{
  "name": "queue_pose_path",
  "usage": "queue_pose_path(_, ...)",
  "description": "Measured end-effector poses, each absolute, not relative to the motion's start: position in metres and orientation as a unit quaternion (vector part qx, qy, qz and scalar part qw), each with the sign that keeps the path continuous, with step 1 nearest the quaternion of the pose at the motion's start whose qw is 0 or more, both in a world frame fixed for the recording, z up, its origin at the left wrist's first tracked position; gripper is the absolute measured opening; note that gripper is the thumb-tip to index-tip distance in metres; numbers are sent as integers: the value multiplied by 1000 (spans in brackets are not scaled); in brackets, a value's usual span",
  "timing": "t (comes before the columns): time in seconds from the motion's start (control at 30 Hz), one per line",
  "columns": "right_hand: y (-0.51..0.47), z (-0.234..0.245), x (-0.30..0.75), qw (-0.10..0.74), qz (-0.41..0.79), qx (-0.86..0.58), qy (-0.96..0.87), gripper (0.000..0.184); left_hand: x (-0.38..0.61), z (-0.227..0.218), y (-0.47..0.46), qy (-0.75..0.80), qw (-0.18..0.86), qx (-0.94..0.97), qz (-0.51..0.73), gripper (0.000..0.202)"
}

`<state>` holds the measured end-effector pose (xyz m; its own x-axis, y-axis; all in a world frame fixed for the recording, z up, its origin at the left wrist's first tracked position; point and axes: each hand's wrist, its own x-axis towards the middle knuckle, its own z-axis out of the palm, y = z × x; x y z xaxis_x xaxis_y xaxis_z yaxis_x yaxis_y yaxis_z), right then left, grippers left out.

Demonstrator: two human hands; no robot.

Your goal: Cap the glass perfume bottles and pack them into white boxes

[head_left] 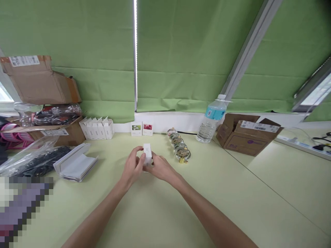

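Here above the pale green table, the left hand and right hand pinch a small white box from opposite sides, fingers close around it, seemingly for steadiness. Just beyond, to the right, coiled rings lie overlapping in a line, perhaps saving room. Farther back, flap-topped white cartons stand side by side, likely propping one another, and two picture cards stand by the wall, apparently using its support.

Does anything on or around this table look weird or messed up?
Yes, two things. At the left, a dented brown cardboard box is perched on lumpy clear plastic packaging, which looks a bit wobbly. Also, a blocky, pixelated patch covers the bottom-left corner, hiding what's there. I see no spills.
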<state>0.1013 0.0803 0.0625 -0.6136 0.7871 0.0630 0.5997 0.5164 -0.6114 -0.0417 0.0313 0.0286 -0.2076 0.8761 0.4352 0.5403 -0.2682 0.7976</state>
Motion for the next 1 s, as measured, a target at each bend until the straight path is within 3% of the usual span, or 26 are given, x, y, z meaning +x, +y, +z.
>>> queue_pose_path(0.27,101,43,106,168,298,-412,-844,22,-57,19,40,543,312,568,534,52)
queue_pose_path(0.4,116,36,111,198,379,-354,-832,28,-65,12,46,540,354,585,490,62)
queue_pose_path(0.6,128,16,107,272,387,-382,-794,33,-75,8,49,576,332,558,496,45)
queue_pose_path(1.0,171,4,51,282,290,-439,-803,33,-85,-11,61,622,304,441,571,39)
